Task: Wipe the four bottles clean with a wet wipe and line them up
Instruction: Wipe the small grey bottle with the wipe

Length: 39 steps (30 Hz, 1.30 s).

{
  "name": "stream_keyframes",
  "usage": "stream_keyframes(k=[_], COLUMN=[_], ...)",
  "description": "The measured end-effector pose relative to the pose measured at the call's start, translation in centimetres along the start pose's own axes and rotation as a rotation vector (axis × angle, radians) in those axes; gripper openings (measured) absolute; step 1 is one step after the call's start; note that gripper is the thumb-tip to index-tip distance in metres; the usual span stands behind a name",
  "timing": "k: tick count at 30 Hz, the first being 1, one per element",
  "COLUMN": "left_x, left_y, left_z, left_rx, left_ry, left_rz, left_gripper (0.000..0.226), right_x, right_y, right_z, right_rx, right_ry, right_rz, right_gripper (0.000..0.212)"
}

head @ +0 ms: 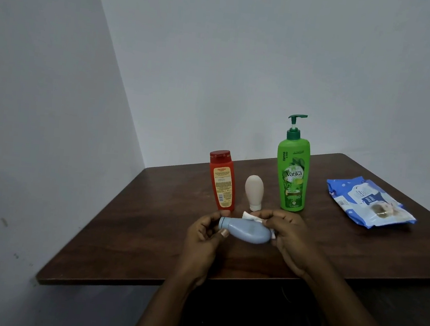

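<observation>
A person's two hands hold a blue bottle (245, 231) on its side just above a dark wooden table (148, 235) set in the corner of a pale-walled room. The left hand (204, 238) grips the bottle's narrow cap end, thumb below and fingers curled over the top. The right hand (289, 237) closes round the wider base end, pressing a white wet wipe (249, 216) against the bottle. The wipe shows above the bottle's upper edge and again as a small fold at the base. The bottle spans the gap between the two hands, its cap pointing to the person's left.

Just behind the hands, three more bottles stand upright in a loose row. A red bottle (221, 180) is on the left with its back label facing the camera. A small beige bottle (254, 191) rests on its cap in the middle. A tall green pump bottle (292, 173) is on the right. Well apart to the right, a blue and white pack of wipes (369, 203) lies flat on the table.
</observation>
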State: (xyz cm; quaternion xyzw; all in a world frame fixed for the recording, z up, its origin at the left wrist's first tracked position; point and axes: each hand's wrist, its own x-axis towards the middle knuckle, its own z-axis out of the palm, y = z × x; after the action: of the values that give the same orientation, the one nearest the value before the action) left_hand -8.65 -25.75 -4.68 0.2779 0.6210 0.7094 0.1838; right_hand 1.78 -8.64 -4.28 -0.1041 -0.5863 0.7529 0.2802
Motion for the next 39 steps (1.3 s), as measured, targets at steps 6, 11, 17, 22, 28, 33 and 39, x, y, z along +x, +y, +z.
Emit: stream_keyframes(k=[6, 11, 17, 22, 28, 33, 39], left_x=[0.4, 0.4, 0.7, 0.5, 0.3, 0.2, 0.0], left_y=[0.0, 0.4, 0.4, 0.9, 0.9, 1.0, 1.2], left_z=[0.0, 0.1, -0.4, 0.1, 0.5, 0.9, 0.8], left_rx=[-0.065, -0.162, -0.412, -0.450, -0.244, -0.186, -0.185], left_ry=[0.045, 0.078, 0.127, 0.122, 0.065, 0.095, 0.115], left_rz=[-0.037, -0.054, -0.096, -0.122, -0.188, -0.168, -0.177], left_gripper=[0.043, 0.036, 0.031, 0.021, 0.025, 0.038, 0.037], right_x=[0.1, -0.7, -0.2, -0.1, 0.2, 0.1, -0.8], right_y=[0.0, -0.8, -0.8, -0.7, -0.5, -0.6, -0.7], right_z=[-0.2, 0.1, 0.1, -0.2, -0.2, -0.1, 0.3], right_rx=[0.080, 0.236, 0.373, 0.409, 0.374, 0.369, 0.079], right_ry=[0.073, -0.096, 0.051, 0.092, 0.100, 0.116, 0.087], right_rz=[-0.006, 0.088, 0.132, 0.159, 0.098, 0.021, -0.226], right_gripper=[0.047, 0.033, 0.028, 0.022, 0.023, 0.023, 0.028])
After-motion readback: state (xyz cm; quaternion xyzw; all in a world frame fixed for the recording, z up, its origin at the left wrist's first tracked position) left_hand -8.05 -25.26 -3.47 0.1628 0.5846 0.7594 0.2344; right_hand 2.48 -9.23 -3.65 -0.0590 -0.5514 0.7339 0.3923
